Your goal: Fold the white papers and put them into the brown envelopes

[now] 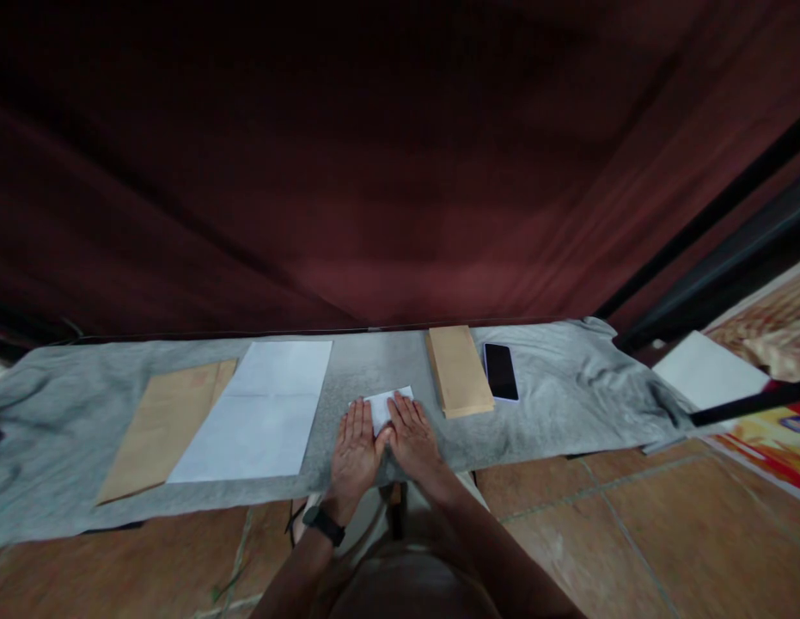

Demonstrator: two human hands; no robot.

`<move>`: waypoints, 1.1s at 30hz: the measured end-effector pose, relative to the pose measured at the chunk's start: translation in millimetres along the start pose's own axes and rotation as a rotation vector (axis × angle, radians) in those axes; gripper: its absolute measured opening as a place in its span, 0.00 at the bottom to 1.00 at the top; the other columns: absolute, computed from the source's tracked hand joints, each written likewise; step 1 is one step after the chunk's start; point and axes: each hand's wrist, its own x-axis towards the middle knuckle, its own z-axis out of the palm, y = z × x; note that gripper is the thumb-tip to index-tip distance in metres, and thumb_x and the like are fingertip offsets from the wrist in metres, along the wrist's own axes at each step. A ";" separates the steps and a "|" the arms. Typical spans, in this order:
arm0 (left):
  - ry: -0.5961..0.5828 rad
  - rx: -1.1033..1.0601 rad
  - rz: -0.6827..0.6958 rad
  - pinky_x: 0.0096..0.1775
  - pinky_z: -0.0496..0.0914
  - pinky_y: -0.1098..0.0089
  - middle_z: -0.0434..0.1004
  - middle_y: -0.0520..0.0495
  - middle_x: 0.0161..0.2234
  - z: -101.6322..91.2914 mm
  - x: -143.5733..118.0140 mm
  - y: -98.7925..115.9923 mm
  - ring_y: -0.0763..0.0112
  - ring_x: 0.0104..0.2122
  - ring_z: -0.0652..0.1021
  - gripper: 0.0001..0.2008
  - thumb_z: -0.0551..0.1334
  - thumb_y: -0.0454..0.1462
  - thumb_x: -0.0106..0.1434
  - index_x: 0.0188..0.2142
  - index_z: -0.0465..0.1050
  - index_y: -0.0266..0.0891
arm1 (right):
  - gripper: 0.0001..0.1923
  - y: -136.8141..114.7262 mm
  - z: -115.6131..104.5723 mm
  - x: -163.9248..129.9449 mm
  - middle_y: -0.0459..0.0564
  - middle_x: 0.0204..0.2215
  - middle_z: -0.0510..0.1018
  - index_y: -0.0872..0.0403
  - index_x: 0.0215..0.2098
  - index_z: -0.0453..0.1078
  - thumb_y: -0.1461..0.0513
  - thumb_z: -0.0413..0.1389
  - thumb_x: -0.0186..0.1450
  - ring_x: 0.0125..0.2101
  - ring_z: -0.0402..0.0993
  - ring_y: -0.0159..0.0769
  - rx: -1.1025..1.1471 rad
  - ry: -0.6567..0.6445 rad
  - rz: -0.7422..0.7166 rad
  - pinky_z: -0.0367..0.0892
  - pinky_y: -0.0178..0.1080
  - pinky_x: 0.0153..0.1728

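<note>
Folded paper [387, 404] — under both palms

Looks like a makeshift paperwork corner at home: narrow bench under a grey cloth [567, 387], dark red curtain [374, 172] behind, terracotta floor tiles [632, 524], stacked envelopes [460, 370] and paper sheets [258, 413].

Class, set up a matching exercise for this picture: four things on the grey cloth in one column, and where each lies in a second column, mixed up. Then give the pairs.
Things:
1. folded paper
2. phone
3. large white sheet
4. envelope stack

Places:
A. partly over a brown envelope at the left
B. under both hands
C. farthest right of the four
D. between the folded paper and the phone

Pairs: 1-B, 2-C, 3-A, 4-D
</note>
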 end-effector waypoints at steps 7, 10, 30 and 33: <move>0.017 0.073 -0.013 0.68 0.56 0.44 0.59 0.24 0.69 -8.2 -7.3 -6.9 0.45 0.71 0.59 0.34 0.49 0.48 0.74 0.69 0.57 0.24 | 0.31 2.9 -2.5 0.4 0.63 0.69 0.62 0.61 0.73 0.55 0.59 0.52 0.75 0.70 0.57 0.47 -0.013 0.014 0.065 0.56 0.53 0.68; 0.041 0.066 -0.031 0.68 0.56 0.43 0.59 0.24 0.69 -9.0 -9.6 -9.1 0.45 0.71 0.60 0.33 0.48 0.46 0.74 0.69 0.58 0.24 | 0.31 5.5 -3.2 -1.3 0.64 0.70 0.62 0.61 0.73 0.54 0.60 0.52 0.75 0.70 0.57 0.48 -0.019 0.022 0.089 0.55 0.53 0.68; 0.044 0.009 -0.301 0.59 0.68 0.50 0.74 0.34 0.58 -25.9 -1.2 -10.9 0.49 0.56 0.74 0.20 0.59 0.40 0.66 0.55 0.73 0.36 | 0.31 13.1 -2.4 -13.9 0.65 0.69 0.62 0.63 0.73 0.55 0.58 0.47 0.76 0.69 0.58 0.51 -0.057 0.093 0.146 0.55 0.54 0.68; 0.074 -0.096 -0.371 0.58 0.67 0.51 0.76 0.38 0.49 -30.6 8.0 -8.1 0.51 0.53 0.75 0.15 0.61 0.37 0.62 0.48 0.75 0.39 | 0.31 14.9 0.1 -13.6 0.65 0.69 0.63 0.62 0.73 0.55 0.59 0.49 0.75 0.69 0.59 0.51 -0.061 0.096 0.142 0.55 0.55 0.68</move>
